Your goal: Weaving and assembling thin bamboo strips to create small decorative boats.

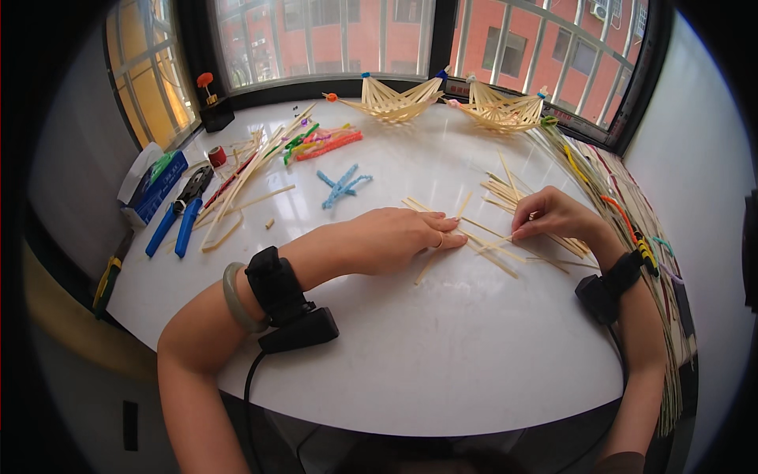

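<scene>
At the far left edge of the white bench (410,379) lie blue-handled pliers (180,215) and a blue-and-white box (151,186), with a loose heap of long bamboo strips (251,170) and coloured pipe cleaners (325,144) further in; two fan-shaped woven strip pieces (395,99) stand by the window. The left hand (399,239) lies flat, palm down, fingers together, pressing on the near ends of the thin bamboo strips (493,251) spread at mid-bench. Those strips run mostly crosswise, left to right and slightly away, from under the left fingertips toward the right hand (553,215). The right hand is the nearer one to their free ends: its grip is narrow, thumb and forefinger pinched on a single strip just beside the crossing. A long bundle of strips (632,237) lies along the right rim
</scene>
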`<state>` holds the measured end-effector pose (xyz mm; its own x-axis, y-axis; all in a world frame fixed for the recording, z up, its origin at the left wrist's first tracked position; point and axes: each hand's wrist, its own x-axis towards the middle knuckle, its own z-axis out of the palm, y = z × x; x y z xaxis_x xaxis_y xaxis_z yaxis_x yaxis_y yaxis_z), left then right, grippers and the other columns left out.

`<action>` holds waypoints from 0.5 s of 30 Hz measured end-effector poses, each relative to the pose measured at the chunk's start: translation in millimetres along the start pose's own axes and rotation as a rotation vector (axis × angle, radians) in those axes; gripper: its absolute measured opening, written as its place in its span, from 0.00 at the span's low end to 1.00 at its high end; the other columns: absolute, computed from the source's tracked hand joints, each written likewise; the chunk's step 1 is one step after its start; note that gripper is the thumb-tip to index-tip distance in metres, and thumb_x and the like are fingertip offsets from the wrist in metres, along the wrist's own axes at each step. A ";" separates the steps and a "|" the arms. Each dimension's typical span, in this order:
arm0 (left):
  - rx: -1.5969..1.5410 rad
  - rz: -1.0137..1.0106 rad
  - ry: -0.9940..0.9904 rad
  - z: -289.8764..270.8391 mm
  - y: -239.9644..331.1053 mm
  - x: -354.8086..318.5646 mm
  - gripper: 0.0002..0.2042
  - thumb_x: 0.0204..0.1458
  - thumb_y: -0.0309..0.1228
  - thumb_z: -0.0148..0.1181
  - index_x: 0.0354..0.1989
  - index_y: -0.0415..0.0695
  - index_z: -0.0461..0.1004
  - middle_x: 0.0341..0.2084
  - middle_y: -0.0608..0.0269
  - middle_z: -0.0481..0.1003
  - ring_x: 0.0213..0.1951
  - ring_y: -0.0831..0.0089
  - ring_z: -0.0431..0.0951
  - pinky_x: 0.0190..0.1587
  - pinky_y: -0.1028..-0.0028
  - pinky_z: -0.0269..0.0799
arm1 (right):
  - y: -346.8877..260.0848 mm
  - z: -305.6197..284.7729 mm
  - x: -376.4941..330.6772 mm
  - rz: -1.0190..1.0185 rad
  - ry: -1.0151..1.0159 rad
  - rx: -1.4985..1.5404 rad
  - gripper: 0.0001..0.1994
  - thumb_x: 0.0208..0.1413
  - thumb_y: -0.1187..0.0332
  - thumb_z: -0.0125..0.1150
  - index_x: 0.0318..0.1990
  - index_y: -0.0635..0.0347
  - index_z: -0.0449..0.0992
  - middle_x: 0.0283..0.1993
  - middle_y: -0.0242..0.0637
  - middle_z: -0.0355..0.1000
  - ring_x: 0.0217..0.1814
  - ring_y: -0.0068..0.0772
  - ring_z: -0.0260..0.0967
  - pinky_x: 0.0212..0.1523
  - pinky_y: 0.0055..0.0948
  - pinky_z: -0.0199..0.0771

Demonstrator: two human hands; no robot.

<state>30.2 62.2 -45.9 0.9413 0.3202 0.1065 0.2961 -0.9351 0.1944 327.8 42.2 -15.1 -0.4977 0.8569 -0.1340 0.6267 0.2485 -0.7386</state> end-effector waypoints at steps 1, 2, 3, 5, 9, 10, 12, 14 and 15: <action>0.004 0.002 0.003 -0.3 0.1 0.1 0.23 0.54 0.21 0.39 0.59 0.53 0.63 0.61 0.59 0.58 0.63 0.64 0.57 0.60 0.68 0.57 | -2.3 3.1 1.7 -0.049 0.013 -0.031 0.04 0.46 0.74 0.66 0.29 0.64 0.78 0.27 0.29 0.72 0.30 0.16 0.65 0.33 0.17 0.65; 0.008 0.006 0.007 -0.4 0.2 0.5 0.23 0.54 0.21 0.38 0.59 0.52 0.63 0.61 0.58 0.59 0.63 0.64 0.57 0.60 0.68 0.58 | -4.7 6.3 3.1 -0.096 0.027 -0.062 0.04 0.46 0.74 0.66 0.29 0.63 0.78 0.27 0.29 0.72 0.30 0.16 0.65 0.33 0.17 0.65; 0.005 0.007 0.006 0.0 0.4 1.3 0.23 0.54 0.21 0.38 0.59 0.52 0.63 0.61 0.58 0.59 0.63 0.64 0.57 0.60 0.68 0.58 | -7.5 9.5 4.1 -0.093 0.026 -0.060 0.04 0.46 0.74 0.66 0.29 0.63 0.78 0.27 0.29 0.72 0.30 0.16 0.65 0.33 0.17 0.65; -0.030 -0.034 0.009 -0.5 0.3 -0.6 0.22 0.55 0.22 0.39 0.59 0.50 0.63 0.60 0.58 0.59 0.63 0.64 0.57 0.60 0.68 0.58 | -14.6 17.6 9.6 -0.170 0.083 -0.128 0.04 0.46 0.73 0.66 0.30 0.64 0.79 0.27 0.34 0.74 0.29 0.21 0.68 0.33 0.19 0.67; 0.022 -0.010 0.015 -1.4 2.4 -0.6 0.22 0.55 0.23 0.39 0.59 0.48 0.62 0.60 0.57 0.60 0.62 0.65 0.58 0.60 0.68 0.58 | -32.1 29.8 7.7 -0.139 0.104 -0.197 0.04 0.46 0.74 0.65 0.30 0.64 0.79 0.27 0.35 0.75 0.28 0.22 0.69 0.32 0.20 0.68; 0.022 -0.014 0.001 -4.0 3.7 -0.3 0.21 0.55 0.23 0.39 0.59 0.48 0.62 0.60 0.57 0.60 0.63 0.65 0.57 0.60 0.68 0.58 | -33.7 31.4 8.0 -0.159 0.146 -0.178 0.04 0.47 0.75 0.64 0.31 0.64 0.79 0.28 0.35 0.75 0.29 0.22 0.69 0.32 0.20 0.69; 0.020 -0.015 -0.016 -5.1 4.1 0.2 0.21 0.55 0.23 0.39 0.59 0.49 0.62 0.60 0.57 0.60 0.63 0.65 0.57 0.60 0.68 0.58 | -32.1 29.6 6.8 -0.148 0.236 -0.086 0.05 0.50 0.77 0.60 0.35 0.65 0.78 0.30 0.36 0.75 0.32 0.22 0.72 0.36 0.21 0.73; 0.013 -0.019 -0.032 -5.2 2.9 -1.4 0.24 0.54 0.21 0.38 0.61 0.50 0.59 0.61 0.57 0.58 0.63 0.63 0.56 0.62 0.69 0.55 | -33.6 16.7 -2.8 -0.156 0.255 -0.024 0.06 0.52 0.78 0.56 0.37 0.66 0.77 0.33 0.37 0.75 0.35 0.23 0.73 0.40 0.22 0.75; 0.013 -0.019 -0.032 -5.9 3.4 -2.1 0.24 0.54 0.21 0.38 0.61 0.50 0.59 0.61 0.57 0.58 0.63 0.63 0.56 0.62 0.69 0.55 | -32.9 10.0 -10.0 -0.159 0.254 -0.021 0.06 0.53 0.78 0.56 0.38 0.66 0.77 0.33 0.38 0.75 0.35 0.24 0.73 0.40 0.22 0.75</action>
<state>28.3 59.3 -39.7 0.9401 0.3333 0.0712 0.3161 -0.9308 0.1837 306.2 20.9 4.0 -0.4261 0.8916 0.1535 0.5666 0.3953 -0.7230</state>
